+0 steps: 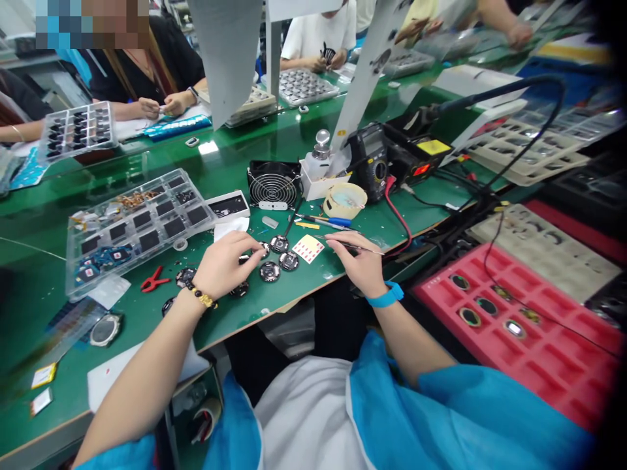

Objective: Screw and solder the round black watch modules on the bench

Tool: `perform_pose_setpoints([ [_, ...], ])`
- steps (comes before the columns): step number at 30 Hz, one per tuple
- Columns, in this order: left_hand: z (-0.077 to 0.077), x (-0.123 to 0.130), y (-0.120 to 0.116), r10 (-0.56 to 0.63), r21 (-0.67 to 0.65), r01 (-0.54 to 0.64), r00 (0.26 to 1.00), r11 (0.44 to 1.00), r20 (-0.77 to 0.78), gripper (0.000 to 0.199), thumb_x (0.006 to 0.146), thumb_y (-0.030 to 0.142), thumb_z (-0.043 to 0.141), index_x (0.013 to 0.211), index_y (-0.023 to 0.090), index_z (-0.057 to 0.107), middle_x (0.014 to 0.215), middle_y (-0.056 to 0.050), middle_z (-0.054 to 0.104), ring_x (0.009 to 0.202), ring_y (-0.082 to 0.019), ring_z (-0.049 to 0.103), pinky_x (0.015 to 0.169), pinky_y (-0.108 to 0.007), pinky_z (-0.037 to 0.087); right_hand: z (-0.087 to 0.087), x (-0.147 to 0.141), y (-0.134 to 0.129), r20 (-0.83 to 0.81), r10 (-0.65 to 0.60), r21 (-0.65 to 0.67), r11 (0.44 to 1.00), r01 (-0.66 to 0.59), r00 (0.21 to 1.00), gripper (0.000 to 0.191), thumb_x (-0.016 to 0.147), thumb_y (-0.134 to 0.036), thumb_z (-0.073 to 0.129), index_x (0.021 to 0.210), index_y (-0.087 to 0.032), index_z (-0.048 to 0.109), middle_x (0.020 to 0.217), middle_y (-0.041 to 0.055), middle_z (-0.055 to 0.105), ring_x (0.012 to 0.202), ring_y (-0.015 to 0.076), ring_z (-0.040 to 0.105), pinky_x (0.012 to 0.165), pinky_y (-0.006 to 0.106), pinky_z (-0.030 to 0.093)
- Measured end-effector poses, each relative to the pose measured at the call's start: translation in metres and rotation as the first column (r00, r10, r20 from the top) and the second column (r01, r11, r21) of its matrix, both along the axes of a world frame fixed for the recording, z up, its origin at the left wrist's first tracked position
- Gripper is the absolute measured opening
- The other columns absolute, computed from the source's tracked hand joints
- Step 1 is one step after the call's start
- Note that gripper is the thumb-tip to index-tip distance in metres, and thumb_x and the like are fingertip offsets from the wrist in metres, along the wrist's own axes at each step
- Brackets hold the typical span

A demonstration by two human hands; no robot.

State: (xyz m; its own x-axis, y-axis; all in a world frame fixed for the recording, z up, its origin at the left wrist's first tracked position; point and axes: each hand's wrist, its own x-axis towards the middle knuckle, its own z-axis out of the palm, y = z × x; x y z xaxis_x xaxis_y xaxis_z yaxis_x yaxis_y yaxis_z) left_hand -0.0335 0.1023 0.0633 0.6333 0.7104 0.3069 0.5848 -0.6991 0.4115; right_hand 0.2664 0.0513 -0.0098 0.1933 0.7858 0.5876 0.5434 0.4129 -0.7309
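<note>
the left hand (228,262) is hanging over round black parts (289,261) on the green table (147,307), thumb and fingers nearly meeting beside one (whether they are pinching it, i cannot tell). the right hand (362,266) is gripping a slim tool (365,249) near a red-marked card (309,249), which is lying just beside the parts. a fan (273,186) is standing behind them.

Left hand (226,261), right hand (361,264) — seemingly pinching.

The tabletop (252,309) looks glossy, the tweezers (361,249) metal, the sticker sheet (309,249) paper.
</note>
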Motion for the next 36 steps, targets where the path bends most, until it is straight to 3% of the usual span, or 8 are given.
perform_pose_setpoints([
  [5, 0.006, -0.004, 0.004, 0.219, 0.059, -0.241, 0.942, 0.969, 0.253, 0.021, 0.098, 0.032, 0.063, 0.082, 0.021, 0.070, 0.086, -0.002, 0.073, 0.084, -0.018, 0.068, 0.080, -0.032, 0.051, -0.002, 0.001, 0.001, -0.010, -0.007, -0.033, 0.999, 0.006, 1.000, 0.010, 0.097, -0.029, 0.072, 0.096, -0.024, 0.081, 0.102, 0.0045, 0.079, 0.101, 0.0251, 0.073, 0.089, 0.039, 0.060],
  [9, 0.007, -0.014, 0.015, 0.378, -0.024, -0.419, 0.792, 0.908, 0.479, 0.017, 0.094, 0.033, 0.067, 0.084, 0.020, 0.071, 0.085, -0.001, 0.073, 0.078, -0.016, 0.067, 0.076, -0.028, 0.053, -0.003, 0.001, 0.001, -0.027, -0.012, -0.053, 0.999, 0.011, 1.000, 0.011, 0.097, -0.030, 0.073, 0.096, -0.024, 0.081, 0.102, 0.0044, 0.079, 0.101, 0.0254, 0.073, 0.077, 0.035, 0.061],
  [11, 0.006, -0.020, 0.022, 0.436, -0.086, -0.469, 0.717, 0.879, 0.544, 0.017, 0.093, 0.035, 0.068, 0.087, 0.020, 0.072, 0.087, -0.002, 0.073, 0.079, -0.016, 0.068, 0.076, -0.028, 0.054, -0.004, 0.001, 0.001, -0.035, -0.008, -0.060, 0.998, 0.005, 0.999, 0.011, 0.096, -0.031, 0.073, 0.096, -0.025, 0.082, 0.102, 0.0041, 0.078, 0.099, 0.0251, 0.073, 0.073, 0.034, 0.061],
  [14, 0.003, -0.026, 0.030, 0.455, -0.136, -0.472, 0.673, 0.871, 0.583, 0.017, 0.093, 0.036, 0.068, 0.091, 0.019, 0.072, 0.090, -0.002, 0.073, 0.079, -0.015, 0.067, 0.076, -0.027, 0.054, -0.006, 0.001, 0.002, -0.041, -0.002, -0.060, 0.998, 0.000, 0.999, 0.011, 0.096, -0.031, 0.073, 0.095, -0.025, 0.082, 0.102, 0.0040, 0.079, 0.098, 0.0251, 0.073, 0.074, 0.034, 0.060],
  [22, 0.000, -0.019, 0.028, 0.366, -0.074, -0.394, 0.744, 0.916, 0.559, 0.011, 0.092, 0.030, 0.068, 0.091, 0.019, 0.072, 0.091, -0.001, 0.073, 0.075, -0.013, 0.065, 0.073, -0.025, 0.054, -0.006, 0.001, 0.003, -0.007, 0.005, -0.063, 0.998, -0.006, 1.000, 0.012, 0.096, -0.033, 0.073, 0.096, -0.025, 0.082, 0.104, 0.0036, 0.079, 0.101, 0.0254, 0.073, 0.088, 0.038, 0.058],
  [36, -0.001, -0.015, 0.024, 0.291, -0.032, -0.325, 0.795, 0.945, 0.532, 0.009, 0.093, 0.026, 0.067, 0.088, 0.020, 0.072, 0.092, -0.001, 0.072, 0.074, -0.013, 0.066, 0.072, -0.026, 0.053, -0.007, 0.004, 0.004, 0.014, -0.028, -0.100, 0.995, 0.029, 1.000, 0.017, 0.096, -0.037, 0.070, 0.096, -0.025, 0.081, 0.104, 0.0053, 0.079, 0.103, 0.0268, 0.072, 0.084, 0.039, 0.060],
])
